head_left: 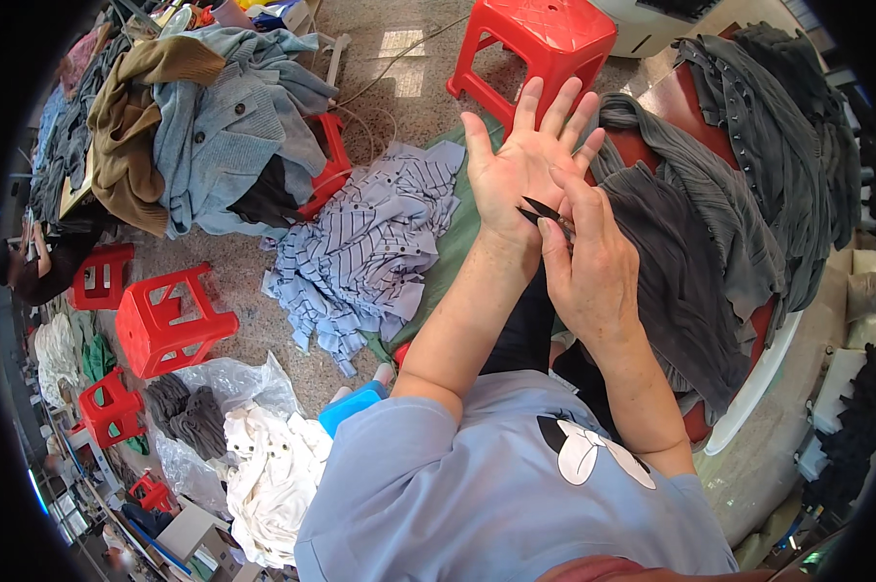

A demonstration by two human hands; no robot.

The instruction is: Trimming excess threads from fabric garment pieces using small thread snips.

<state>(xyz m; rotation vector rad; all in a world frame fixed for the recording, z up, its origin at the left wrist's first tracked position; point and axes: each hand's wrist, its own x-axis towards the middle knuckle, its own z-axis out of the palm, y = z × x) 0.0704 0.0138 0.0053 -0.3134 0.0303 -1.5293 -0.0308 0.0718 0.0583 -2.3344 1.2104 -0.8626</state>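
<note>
My left hand (530,170) is raised palm up with its fingers spread, and it holds nothing. My right hand (598,262) is closed around a small pair of black thread snips (538,210). The two pointed blades stick out apart, over my left wrist; whether they touch the skin I cannot tell. The handles are hidden in my fingers. Nearest to my hands on the right are dark grey garments (666,262), heaped over something red. A pile of light blue shirts with dark stripes (365,238) lies to the left on green cloth (457,247).
A red plastic stool (540,44) stands ahead of me. Blue-grey cardigans (220,131) and a brown garment (142,126) hang over a heap at far left. More red stools (171,320) stand on the left. White garments (273,475) and clear plastic (249,383) lie near left.
</note>
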